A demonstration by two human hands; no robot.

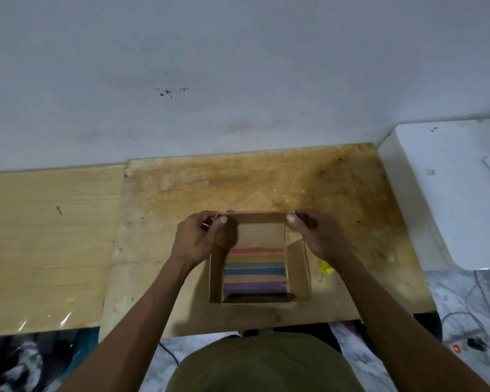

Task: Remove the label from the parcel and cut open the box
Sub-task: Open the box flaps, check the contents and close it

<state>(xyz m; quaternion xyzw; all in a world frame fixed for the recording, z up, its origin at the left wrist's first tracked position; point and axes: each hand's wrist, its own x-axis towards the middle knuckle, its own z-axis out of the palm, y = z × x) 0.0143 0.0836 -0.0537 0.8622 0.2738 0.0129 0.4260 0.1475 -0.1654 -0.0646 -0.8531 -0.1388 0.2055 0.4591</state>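
Dim, flat indoor light, bluish cast on wall [238, 66]. Soft shadow inside box [259, 258]. Glare on plastic film [40, 321] lower left. Overall soft focus; wide-angle bending at edges.

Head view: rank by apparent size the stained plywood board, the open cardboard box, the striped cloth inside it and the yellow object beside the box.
1. Stained plywood board
2. Open cardboard box
3. Striped cloth
4. Yellow object, partly hidden by the right arm, so its true size is unsure.
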